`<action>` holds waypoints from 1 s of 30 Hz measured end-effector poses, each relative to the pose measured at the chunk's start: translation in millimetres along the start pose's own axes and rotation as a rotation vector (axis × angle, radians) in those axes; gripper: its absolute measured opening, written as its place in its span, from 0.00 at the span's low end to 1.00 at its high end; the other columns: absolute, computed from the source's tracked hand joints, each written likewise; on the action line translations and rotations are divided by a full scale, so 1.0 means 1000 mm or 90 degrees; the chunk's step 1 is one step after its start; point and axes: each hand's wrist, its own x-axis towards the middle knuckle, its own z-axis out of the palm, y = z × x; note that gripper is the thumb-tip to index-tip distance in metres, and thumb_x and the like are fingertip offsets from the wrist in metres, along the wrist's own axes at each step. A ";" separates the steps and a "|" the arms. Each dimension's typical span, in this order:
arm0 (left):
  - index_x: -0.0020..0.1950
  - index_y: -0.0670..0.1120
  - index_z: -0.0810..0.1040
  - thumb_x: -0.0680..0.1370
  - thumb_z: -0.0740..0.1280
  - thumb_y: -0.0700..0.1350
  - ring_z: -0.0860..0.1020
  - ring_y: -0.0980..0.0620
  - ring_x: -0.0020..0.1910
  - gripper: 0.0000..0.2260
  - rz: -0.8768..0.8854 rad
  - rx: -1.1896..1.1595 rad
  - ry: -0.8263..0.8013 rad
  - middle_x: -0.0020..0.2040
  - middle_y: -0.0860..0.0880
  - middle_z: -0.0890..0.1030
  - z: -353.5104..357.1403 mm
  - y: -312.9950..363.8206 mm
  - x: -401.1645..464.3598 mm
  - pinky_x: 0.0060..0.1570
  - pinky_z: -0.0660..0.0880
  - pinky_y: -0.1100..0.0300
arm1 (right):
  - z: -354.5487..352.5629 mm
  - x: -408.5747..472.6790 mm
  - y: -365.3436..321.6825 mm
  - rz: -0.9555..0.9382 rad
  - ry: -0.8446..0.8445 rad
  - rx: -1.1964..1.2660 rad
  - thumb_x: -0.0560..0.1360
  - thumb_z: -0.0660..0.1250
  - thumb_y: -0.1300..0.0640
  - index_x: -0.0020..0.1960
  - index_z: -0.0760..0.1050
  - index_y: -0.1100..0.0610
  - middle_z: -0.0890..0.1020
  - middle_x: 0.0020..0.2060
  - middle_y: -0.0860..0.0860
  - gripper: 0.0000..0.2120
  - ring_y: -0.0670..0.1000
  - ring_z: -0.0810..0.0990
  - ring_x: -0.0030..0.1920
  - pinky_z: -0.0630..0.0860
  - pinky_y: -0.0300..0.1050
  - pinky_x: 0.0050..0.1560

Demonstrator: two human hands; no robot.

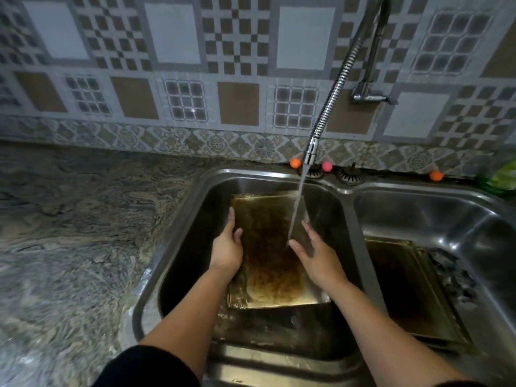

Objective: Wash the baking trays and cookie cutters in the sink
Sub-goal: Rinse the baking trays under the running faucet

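Observation:
A brown-stained rectangular baking tray (268,247) stands tilted in the left sink bowl (201,219). My left hand (227,247) holds its left edge, thumb on the face and fingers behind. My right hand (315,255) grips the right edge, fingers stretched along it. Water (296,216) runs from the flexible tap spout (311,153) onto the tray near my right thumb. A second stained tray (402,286) lies in the right sink bowl (446,208), with dark small pieces (452,277) beside it that may be cookie cutters.
A marbled stone counter (78,233) stretches to the left of the sink. Two orange balls (295,163) (435,175) and a pink ball (326,166) sit on the back ledge. A green object (502,177) is at the far right. Patterned tiles cover the wall.

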 end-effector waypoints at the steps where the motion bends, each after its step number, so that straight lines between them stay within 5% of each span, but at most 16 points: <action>1: 0.77 0.61 0.51 0.84 0.53 0.46 0.70 0.60 0.58 0.23 0.023 -0.051 0.022 0.71 0.48 0.71 -0.002 0.002 -0.004 0.60 0.65 0.62 | 0.003 0.002 0.001 0.000 -0.009 -0.170 0.78 0.54 0.37 0.77 0.48 0.41 0.61 0.75 0.53 0.30 0.56 0.63 0.73 0.67 0.53 0.68; 4: 0.78 0.60 0.52 0.84 0.51 0.47 0.67 0.62 0.61 0.23 0.098 -0.100 0.063 0.72 0.51 0.69 0.001 0.004 -0.013 0.61 0.62 0.64 | 0.025 0.002 -0.005 -0.037 0.032 -0.492 0.79 0.41 0.37 0.78 0.37 0.47 0.38 0.77 0.55 0.31 0.59 0.39 0.77 0.46 0.62 0.75; 7: 0.77 0.63 0.51 0.84 0.51 0.47 0.68 0.61 0.64 0.23 0.102 -0.115 0.080 0.73 0.51 0.69 0.013 0.007 -0.020 0.65 0.64 0.62 | 0.050 0.004 -0.026 -0.117 0.004 -0.482 0.80 0.38 0.38 0.75 0.31 0.44 0.29 0.74 0.53 0.28 0.55 0.26 0.73 0.33 0.62 0.73; 11: 0.70 0.75 0.47 0.84 0.52 0.50 0.72 0.55 0.68 0.24 0.185 0.032 0.119 0.73 0.55 0.69 0.018 0.022 -0.031 0.66 0.70 0.53 | 0.052 0.024 -0.072 -0.060 -0.019 -0.128 0.81 0.44 0.39 0.75 0.34 0.39 0.43 0.78 0.49 0.28 0.56 0.40 0.77 0.42 0.61 0.75; 14: 0.74 0.69 0.40 0.83 0.51 0.51 0.76 0.49 0.63 0.26 0.242 0.195 0.116 0.74 0.56 0.66 0.016 0.032 -0.040 0.56 0.76 0.49 | 0.030 0.030 -0.112 -0.032 -0.013 0.191 0.79 0.48 0.37 0.76 0.36 0.41 0.52 0.77 0.49 0.32 0.56 0.52 0.77 0.50 0.54 0.74; 18: 0.76 0.60 0.35 0.83 0.52 0.53 0.80 0.44 0.54 0.29 0.242 0.335 0.081 0.75 0.55 0.65 0.021 0.038 -0.049 0.48 0.77 0.48 | 0.006 0.035 -0.134 -0.005 0.007 0.282 0.76 0.61 0.37 0.76 0.36 0.39 0.54 0.77 0.48 0.41 0.56 0.57 0.75 0.58 0.56 0.72; 20: 0.77 0.59 0.36 0.83 0.51 0.55 0.79 0.46 0.57 0.29 0.255 0.393 0.062 0.74 0.55 0.65 0.025 0.039 -0.054 0.47 0.77 0.50 | 0.001 0.035 -0.130 0.011 0.076 0.263 0.77 0.63 0.42 0.77 0.42 0.40 0.61 0.75 0.49 0.38 0.56 0.68 0.70 0.69 0.49 0.67; 23: 0.78 0.60 0.46 0.83 0.47 0.56 0.69 0.52 0.69 0.24 0.287 0.358 0.038 0.75 0.54 0.62 0.032 0.038 -0.058 0.55 0.74 0.54 | -0.008 0.025 -0.114 -0.008 0.199 0.319 0.80 0.62 0.51 0.77 0.51 0.41 0.69 0.70 0.49 0.30 0.49 0.77 0.57 0.74 0.30 0.43; 26: 0.77 0.60 0.52 0.83 0.45 0.55 0.54 0.56 0.77 0.21 0.284 0.205 -0.042 0.78 0.56 0.54 0.046 0.042 -0.054 0.73 0.60 0.53 | -0.018 0.013 -0.093 -0.047 0.275 0.380 0.80 0.62 0.57 0.75 0.54 0.38 0.67 0.72 0.49 0.30 0.46 0.72 0.62 0.69 0.40 0.55; 30: 0.76 0.63 0.42 0.83 0.42 0.55 0.36 0.61 0.75 0.21 0.242 0.198 -0.079 0.78 0.62 0.40 0.070 0.063 -0.037 0.75 0.38 0.43 | -0.023 0.000 -0.075 -0.060 0.293 0.407 0.81 0.60 0.56 0.72 0.64 0.40 0.66 0.73 0.48 0.22 0.46 0.65 0.71 0.65 0.40 0.62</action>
